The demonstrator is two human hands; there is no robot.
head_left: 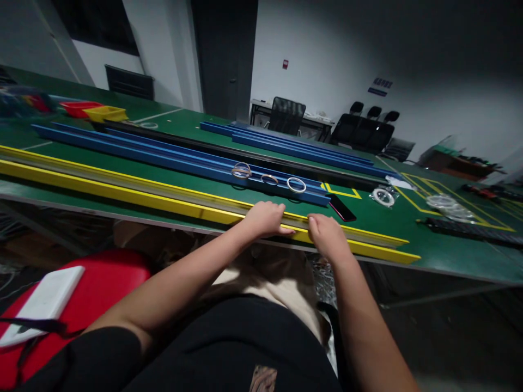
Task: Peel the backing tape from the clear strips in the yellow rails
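A long yellow channel rail lies along the near edge of the green table. My left hand rests on top of the rail with its fingers curled over the rail's edge. Just right of it, my right hand grips the same rail with bent fingers. Behind the hands, long blue rails lie parallel, and three rings sit on them. A dark phone lies just beyond my right hand.
More blue rails lie farther back. Red and yellow bins stand at the far left. Bagged rings and a black strip lie to the right. A red stool with a white pad stands at my left.
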